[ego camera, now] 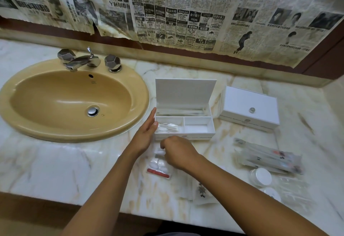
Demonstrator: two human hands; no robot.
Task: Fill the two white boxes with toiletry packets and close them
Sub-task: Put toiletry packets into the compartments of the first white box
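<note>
Head view only: marble table (55, 165) fills the frame, with a tan sink (74, 98) at left and old newspaper (176, 12) taped across the wall along the top.

At centre stands the open white box (184, 116), lid upright. Its long rear compartment holds slim clear packets, its front-left compartment holds a packet of what look like cotton swabs, and its front-right compartment appears bare. The second white box (249, 107), right of centre, sits closed with a small knob on its lid.

The left hand (147, 133) lies with fingers straight and spread against the open box's left wall, steadying it. The right hand (176, 152), just below the box's front edge, has its fingers curled down over a clear packet (158, 167) holding white pads and a red strip; it seems to be pinching the packet's top edge, though blur hides the exact contact.

More toiletry packets (270, 157) lie in a loose heap at lower right, beside a round white jar (260, 176), with a flat printed sachet (202, 191) at lower centre.

Judging from this, filling is only partly done. The risks: a thin corner pinch on slick film could let the packet slide free near the table's front edge; a bulging packet in the shallow front compartment could stop the lid shutting; and a nudge without the bracing hand could shift the light box toward the sink.
</note>
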